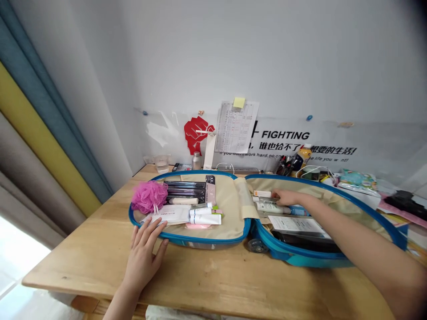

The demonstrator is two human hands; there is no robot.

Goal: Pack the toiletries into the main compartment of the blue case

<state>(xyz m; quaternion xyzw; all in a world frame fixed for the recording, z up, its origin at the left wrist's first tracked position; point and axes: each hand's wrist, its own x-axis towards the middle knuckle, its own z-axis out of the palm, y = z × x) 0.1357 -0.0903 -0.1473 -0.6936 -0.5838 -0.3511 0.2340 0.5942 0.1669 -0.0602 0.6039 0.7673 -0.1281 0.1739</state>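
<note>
A blue-rimmed suitcase (230, 229) lies spread wide on the wooden table. My left hand (143, 249) rests with fingers apart on the near rim of its left half, beside a white packet (173, 214). That half also holds a pink bath puff (150, 198), several dark packaged pens or sticks (185, 189) and white tubes (205, 219). Inside the right half, my right hand (289, 198) has its fingers bent down and together by a small white-and-orange box (262, 194). What they grip, if anything, is hidden. Below that hand lie a clear bottle (271, 208) and a blue bottle (298, 210).
A white card (295, 225) lies over a black item in the right half. Behind the suitcase stand a plastic cup (162, 163), a silver bottle (196, 161), a white lamp (209, 151) and an orange drink bottle (303, 155). A wipes pack (358, 180) sits at the right.
</note>
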